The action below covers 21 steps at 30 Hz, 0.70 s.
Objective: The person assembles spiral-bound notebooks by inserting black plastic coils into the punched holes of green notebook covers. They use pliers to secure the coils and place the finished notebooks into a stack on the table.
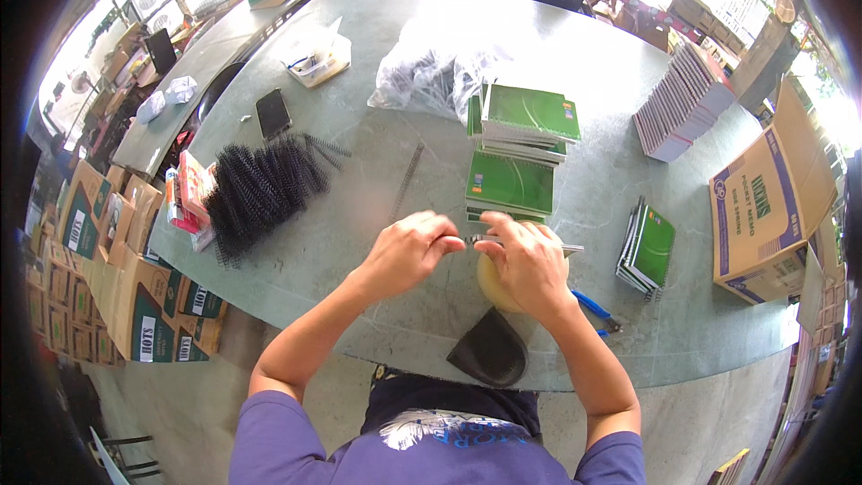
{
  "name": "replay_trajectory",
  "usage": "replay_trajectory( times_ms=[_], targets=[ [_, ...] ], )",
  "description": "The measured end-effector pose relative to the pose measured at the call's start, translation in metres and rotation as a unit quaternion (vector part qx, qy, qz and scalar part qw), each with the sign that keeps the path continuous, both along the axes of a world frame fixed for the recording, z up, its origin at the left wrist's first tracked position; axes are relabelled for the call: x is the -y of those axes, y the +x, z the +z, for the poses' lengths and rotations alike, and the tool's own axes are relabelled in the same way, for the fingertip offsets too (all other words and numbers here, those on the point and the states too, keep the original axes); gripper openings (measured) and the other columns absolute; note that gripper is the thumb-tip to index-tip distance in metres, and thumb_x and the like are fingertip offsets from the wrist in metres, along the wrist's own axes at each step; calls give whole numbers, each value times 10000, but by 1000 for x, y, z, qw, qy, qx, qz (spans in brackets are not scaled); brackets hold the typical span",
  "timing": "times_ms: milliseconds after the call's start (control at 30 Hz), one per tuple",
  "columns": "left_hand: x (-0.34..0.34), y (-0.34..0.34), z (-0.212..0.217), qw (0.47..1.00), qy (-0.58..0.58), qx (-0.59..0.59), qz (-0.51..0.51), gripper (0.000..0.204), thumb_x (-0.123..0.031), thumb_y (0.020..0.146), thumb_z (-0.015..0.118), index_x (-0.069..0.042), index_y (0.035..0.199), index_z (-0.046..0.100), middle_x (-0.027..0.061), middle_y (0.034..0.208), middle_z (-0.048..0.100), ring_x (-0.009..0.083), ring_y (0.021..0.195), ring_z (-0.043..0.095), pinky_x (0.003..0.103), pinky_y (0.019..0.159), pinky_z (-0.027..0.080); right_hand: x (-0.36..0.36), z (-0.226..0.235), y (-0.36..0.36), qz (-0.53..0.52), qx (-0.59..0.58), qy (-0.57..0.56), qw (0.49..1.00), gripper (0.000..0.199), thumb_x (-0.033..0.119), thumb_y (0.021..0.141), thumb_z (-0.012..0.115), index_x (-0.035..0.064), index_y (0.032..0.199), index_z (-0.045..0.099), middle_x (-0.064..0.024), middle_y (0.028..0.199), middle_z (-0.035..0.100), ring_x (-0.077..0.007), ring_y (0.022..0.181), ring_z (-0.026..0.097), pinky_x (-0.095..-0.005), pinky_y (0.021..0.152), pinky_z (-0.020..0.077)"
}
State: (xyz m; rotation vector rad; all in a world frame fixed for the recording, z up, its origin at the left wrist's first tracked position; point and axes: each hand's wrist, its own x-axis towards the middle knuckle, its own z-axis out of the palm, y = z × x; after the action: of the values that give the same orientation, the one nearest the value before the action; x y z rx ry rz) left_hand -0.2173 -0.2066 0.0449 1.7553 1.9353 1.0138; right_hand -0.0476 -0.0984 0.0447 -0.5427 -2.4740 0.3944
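My left hand (411, 247) is closed in a pinch, thumb against fingers, at the end of a short dark spiral coil (470, 239). My right hand (525, 260) closes round a thin, pale-edged notebook (572, 250), seen edge-on and mostly hidden by the fingers. Both hands are raised over the near middle of the table, almost meeting. Beneath the right hand sits a round yellowish thing (494, 286), partly covered. Just beyond the hands stands a stack of green spiral notebooks (510, 181). A loose dark coil (409, 181) lies beyond my left hand.
A heap of black coils (260, 193) and a phone (273, 114) lie left. Blue-handled pliers (597, 313) and a dark curved pad (490, 348) lie near the front edge. Rightward are green notebooks (651, 247), a tall notebook stack (684, 103) and an open carton (759, 207).
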Motion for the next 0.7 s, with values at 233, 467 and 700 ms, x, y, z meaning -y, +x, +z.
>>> replay_trajectory(
  times_ms=[233, 467, 700],
  targets=[
    [-5, 15, 6, 989, 73, -122, 43, 151, -176, 832, 614, -68, 934, 585, 101, 921, 543, 266, 883, 551, 372, 814, 443, 2, 12, 1, 26, -17, -104, 994, 187, 36, 802, 589, 71, 983, 560, -100, 875, 639, -296, 813, 616, -396, 747, 464],
    [15, 111, -50, 924, 51, -244, -289, 445, -388, 671, 704, -81, 970, 583, 107, 961, 567, 283, 1012, 530, 418, 951, 365, -11, 2, -13, 54, -76, -87, 992, 228, 161, 858, 610, 65, 1063, 584, -132, 988, 634, -309, 872, 608, -397, 754, 478],
    [26, 71, -1, 993, -3, -74, -90, 351, -228, 782, 710, -46, 1052, 578, 123, 868, 584, 309, 825, 585, 404, 733, 479, -47, 0, 52, -32, 44, -83, 995, 188, 195, 802, 687, 67, 940, 675, -98, 794, 690, -259, 719, 649, -351, 711, 488]
  ],
)
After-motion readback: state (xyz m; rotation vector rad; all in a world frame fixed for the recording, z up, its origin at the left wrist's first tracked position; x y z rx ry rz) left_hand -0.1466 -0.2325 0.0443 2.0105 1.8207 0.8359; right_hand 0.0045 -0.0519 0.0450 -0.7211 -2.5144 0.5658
